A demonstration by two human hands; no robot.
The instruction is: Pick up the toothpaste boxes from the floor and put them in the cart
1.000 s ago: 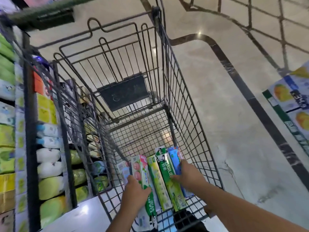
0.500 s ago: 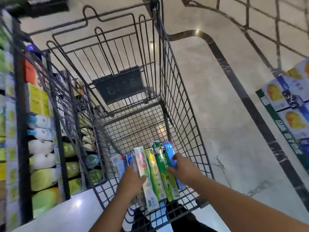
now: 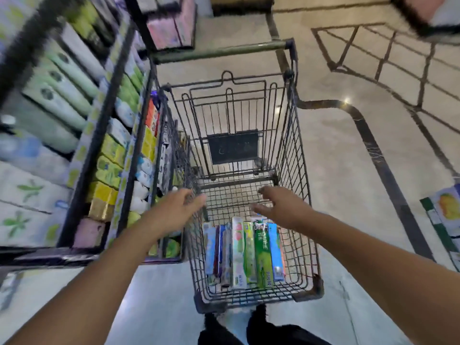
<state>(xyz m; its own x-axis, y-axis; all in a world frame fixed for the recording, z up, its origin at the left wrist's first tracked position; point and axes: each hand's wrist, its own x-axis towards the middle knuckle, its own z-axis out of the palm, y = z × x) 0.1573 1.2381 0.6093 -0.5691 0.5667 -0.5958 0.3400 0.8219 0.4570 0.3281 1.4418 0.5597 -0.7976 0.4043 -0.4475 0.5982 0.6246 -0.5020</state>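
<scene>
Both hands off the boxes since earlier | left hand [image 3: 183, 204], right hand [image 3: 278, 204] above, fingers released, holding nothing | toothpaste boxes [image 3: 245, 252] flat on cart [image 3: 302, 185] floor, lower centre | step: deposit done | next: check floor [image 3: 348, 170] for strays.

Toothpaste boxes [image 3: 245, 252] lie side by side on the floor of the wire cart [image 3: 302, 195]. Above them the left hand [image 3: 178, 207] and right hand [image 3: 280, 205] hover with loose fingers, holding nothing. Stocked shelves [image 3: 74, 135] stand just left of the cart.
</scene>
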